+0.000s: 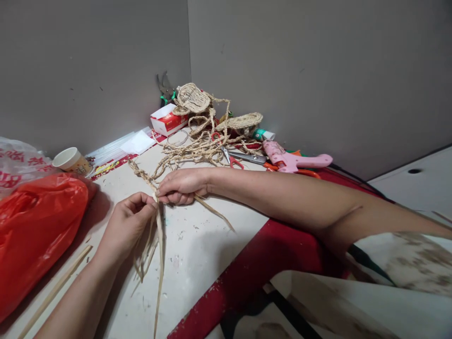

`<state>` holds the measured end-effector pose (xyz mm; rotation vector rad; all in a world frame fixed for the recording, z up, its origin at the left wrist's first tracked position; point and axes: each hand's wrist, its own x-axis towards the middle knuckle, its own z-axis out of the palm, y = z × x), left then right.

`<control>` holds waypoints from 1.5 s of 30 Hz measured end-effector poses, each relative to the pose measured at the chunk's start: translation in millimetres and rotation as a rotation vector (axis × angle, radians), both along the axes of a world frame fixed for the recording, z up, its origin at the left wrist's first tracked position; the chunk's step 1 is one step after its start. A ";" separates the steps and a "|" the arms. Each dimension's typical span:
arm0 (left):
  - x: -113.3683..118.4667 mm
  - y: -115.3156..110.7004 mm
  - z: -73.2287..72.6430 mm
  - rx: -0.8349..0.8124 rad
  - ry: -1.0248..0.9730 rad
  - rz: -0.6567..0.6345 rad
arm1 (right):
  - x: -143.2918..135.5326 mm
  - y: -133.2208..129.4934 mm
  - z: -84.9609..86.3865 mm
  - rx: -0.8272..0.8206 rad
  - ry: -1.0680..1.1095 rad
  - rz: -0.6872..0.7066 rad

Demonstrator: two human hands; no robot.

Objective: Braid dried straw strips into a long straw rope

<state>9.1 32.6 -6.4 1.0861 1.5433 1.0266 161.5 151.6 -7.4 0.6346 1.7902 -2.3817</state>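
Both hands meet at the working end of a braided straw cord (pixel 143 174), over the white board. My left hand (pixel 132 214) is closed in a pinch on the loose straw strands (pixel 159 245) that hang from the braid toward me. Just right of it, my right hand (pixel 183 186) is closed around the braid's end, and one strand (pixel 217 214) sticks out below its wrist. The finished cord runs back into a loose tangle (pixel 197 150) behind the hands. Fingertips hide the exact crossing of the strands.
Scissors (pixel 236 160), a pink glue gun (pixel 296 157), a red tissue box (pixel 169 121), pruning shears (pixel 165 89) and coiled straw pieces (pixel 192 98) lie at the back. On the left are a paper cup (pixel 72 161), a red plastic bag (pixel 38 226) and a long straw strip (pixel 56 289).
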 end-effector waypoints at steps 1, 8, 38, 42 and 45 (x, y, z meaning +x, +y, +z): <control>-0.3 -0.1 0.1 0.020 0.047 -0.012 | -0.1 0.2 -0.4 0.002 0.004 0.001; 6.2 -0.3 1.4 0.138 0.364 -0.055 | 0.4 -2.0 0.8 0.054 0.003 -0.001; -1.2 -0.9 16.2 -0.096 0.208 -0.054 | -4.1 -17.5 -0.9 0.300 0.003 -0.177; 16.2 -11.9 12.4 -0.070 0.384 -0.073 | -4.5 -19.4 0.8 0.167 0.008 -0.214; 23.9 -17.7 6.1 0.076 0.670 -0.075 | -4.4 -19.5 3.2 0.051 -0.034 -0.204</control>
